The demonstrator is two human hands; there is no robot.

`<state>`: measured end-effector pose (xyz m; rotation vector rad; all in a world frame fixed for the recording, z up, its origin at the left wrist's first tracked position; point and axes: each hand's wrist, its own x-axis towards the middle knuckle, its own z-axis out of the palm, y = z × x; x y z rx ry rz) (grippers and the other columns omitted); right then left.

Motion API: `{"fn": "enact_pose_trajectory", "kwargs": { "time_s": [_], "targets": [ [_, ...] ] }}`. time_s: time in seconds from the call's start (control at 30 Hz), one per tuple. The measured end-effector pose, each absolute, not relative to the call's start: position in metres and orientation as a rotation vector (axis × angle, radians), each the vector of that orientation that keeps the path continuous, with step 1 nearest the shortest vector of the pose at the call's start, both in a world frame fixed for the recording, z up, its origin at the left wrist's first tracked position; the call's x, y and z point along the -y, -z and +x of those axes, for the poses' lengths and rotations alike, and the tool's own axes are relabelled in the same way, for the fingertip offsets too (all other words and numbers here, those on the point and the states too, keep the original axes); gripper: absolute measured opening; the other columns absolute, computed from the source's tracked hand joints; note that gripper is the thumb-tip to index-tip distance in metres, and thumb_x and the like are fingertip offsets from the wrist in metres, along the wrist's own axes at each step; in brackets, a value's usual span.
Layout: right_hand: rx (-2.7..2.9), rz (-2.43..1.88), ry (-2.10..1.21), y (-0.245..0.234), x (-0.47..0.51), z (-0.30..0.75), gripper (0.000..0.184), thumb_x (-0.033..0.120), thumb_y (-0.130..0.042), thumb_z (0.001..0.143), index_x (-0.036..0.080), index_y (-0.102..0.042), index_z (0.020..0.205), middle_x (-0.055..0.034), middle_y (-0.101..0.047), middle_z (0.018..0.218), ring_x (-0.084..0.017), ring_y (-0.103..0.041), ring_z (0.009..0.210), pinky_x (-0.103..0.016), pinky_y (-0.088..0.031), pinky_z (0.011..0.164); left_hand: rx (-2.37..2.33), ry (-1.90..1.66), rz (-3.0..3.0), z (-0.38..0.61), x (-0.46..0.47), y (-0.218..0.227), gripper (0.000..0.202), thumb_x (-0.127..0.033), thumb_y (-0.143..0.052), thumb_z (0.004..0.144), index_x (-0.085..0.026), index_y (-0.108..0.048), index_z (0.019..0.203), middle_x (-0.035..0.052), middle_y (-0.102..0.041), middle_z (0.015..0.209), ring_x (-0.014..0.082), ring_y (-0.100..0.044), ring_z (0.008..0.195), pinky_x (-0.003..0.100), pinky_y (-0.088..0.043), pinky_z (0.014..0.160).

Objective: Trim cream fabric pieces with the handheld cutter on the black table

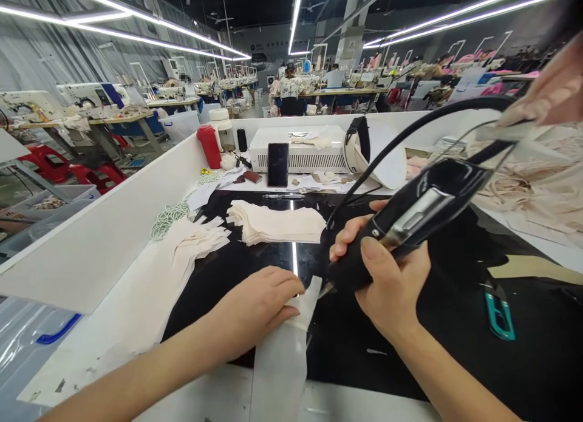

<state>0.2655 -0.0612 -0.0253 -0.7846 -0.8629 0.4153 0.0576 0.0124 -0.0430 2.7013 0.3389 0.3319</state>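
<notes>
a: how is the right hand (394,276) set?
b: clamped around a black handheld tool (423,206), thumb over one side, fingers round the other. the tool tilts, its lower end just beside the right edge of a pale strip (282,361).
a: and the left hand (266,306)?
b: thumb and curved fingers apart, resting on that strip near its far end. the strip crosses the near edge of the black mat (359,373) and runs out of view at the bottom.
a: where's the room?
b: right of the tool, bare mat stretches to the teal-handled cutter (500,317). ahead it's tighter: a stack of pale pieces (285,224) lies beyond the left hand, with layered pale cloth (155,288) to the left.
</notes>
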Motion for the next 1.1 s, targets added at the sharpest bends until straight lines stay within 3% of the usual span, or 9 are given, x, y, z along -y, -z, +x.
{"fn": "enact_pose_trajectory", "kwargs": {
  "time_s": [0.07, 0.17, 0.27, 0.47, 0.77, 0.97, 1.1],
  "targets": [
    [0.862, -0.785, -0.425, 0.026, 0.061, 0.263, 0.043, 0.041, -0.096, 0.089, 0.030, -0.069, 0.120, 0.0070, -0.076, 0.084, -0.015, -0.070, 0.061, -0.031, -0.064, 0.058, -0.192, -0.309, 2.695, 0.068, -0.026, 0.047, 0.035, -0.024, -0.084, 0.109, -0.018, -0.070, 0.140, 0.0115, -0.078, 0.145, 0.0278, -0.071, 0.144, 0.044, -0.058, 0.127],
    [0.868, -0.766, -0.424, 0.027, 0.061, 0.260, 0.034, 0.034, -0.092, 0.091, 0.030, -0.068, 0.116, 0.0071, -0.077, 0.086, -0.014, -0.071, 0.061, -0.029, -0.065, 0.058, -0.112, -0.180, 2.660, 0.077, -0.037, 0.051, 0.055, -0.032, -0.090, 0.105, -0.021, -0.065, 0.153, 0.0132, -0.076, 0.152, 0.0305, -0.061, 0.159, 0.049, -0.054, 0.132],
    [0.865, -0.780, -0.419, 0.028, 0.060, 0.257, 0.027, 0.031, -0.089, 0.091, 0.029, -0.068, 0.108, 0.0066, -0.077, 0.086, -0.013, -0.069, 0.062, -0.028, -0.064, 0.057, -0.148, -0.069, 2.645, 0.078, -0.041, 0.051, 0.059, -0.039, -0.092, 0.103, -0.023, -0.066, 0.154, 0.0151, -0.074, 0.157, 0.0345, -0.054, 0.166, 0.060, -0.049, 0.136],
    [0.848, -0.844, -0.427, 0.029, 0.061, 0.251, 0.035, 0.041, -0.091, 0.089, 0.029, -0.068, 0.112, 0.0050, -0.075, 0.087, -0.016, -0.071, 0.068, -0.035, -0.068, 0.066, -0.207, 0.074, 2.702, 0.071, -0.043, 0.046, 0.062, -0.042, -0.093, 0.101, -0.026, -0.066, 0.154, 0.0155, -0.068, 0.166, 0.0415, -0.043, 0.173, 0.083, -0.033, 0.136],
    [0.880, -0.921, -0.421, 0.031, 0.060, 0.246, 0.032, 0.042, -0.087, 0.088, 0.030, -0.062, 0.103, 0.0046, -0.069, 0.086, -0.017, -0.065, 0.073, -0.032, -0.062, 0.064, -0.199, 0.066, 2.734, 0.069, -0.045, 0.044, 0.054, -0.038, -0.094, 0.100, -0.027, -0.069, 0.147, 0.0132, -0.073, 0.157, 0.0395, -0.045, 0.172, 0.078, -0.035, 0.137],
    [0.871, -0.915, -0.458, 0.028, 0.065, 0.245, 0.030, 0.043, -0.087, 0.090, 0.029, -0.066, 0.107, 0.0035, -0.073, 0.089, -0.018, -0.071, 0.076, -0.038, -0.067, 0.072, -0.218, 0.124, 2.665, 0.070, -0.046, 0.045, 0.061, -0.036, -0.092, 0.103, -0.025, -0.065, 0.156, 0.0170, -0.064, 0.169, 0.0432, -0.041, 0.174, 0.087, -0.024, 0.137],
    [0.909, -0.848, -0.508, 0.028, 0.069, 0.240, 0.030, 0.037, -0.088, 0.088, 0.030, -0.067, 0.107, 0.0030, -0.075, 0.088, -0.020, -0.074, 0.074, -0.041, -0.069, 0.073, -0.221, 0.101, 2.648, 0.071, -0.048, 0.049, 0.072, -0.038, -0.095, 0.100, -0.028, -0.063, 0.164, 0.0160, -0.061, 0.173, 0.0440, -0.042, 0.173, 0.082, -0.027, 0.139]
  ]
}}
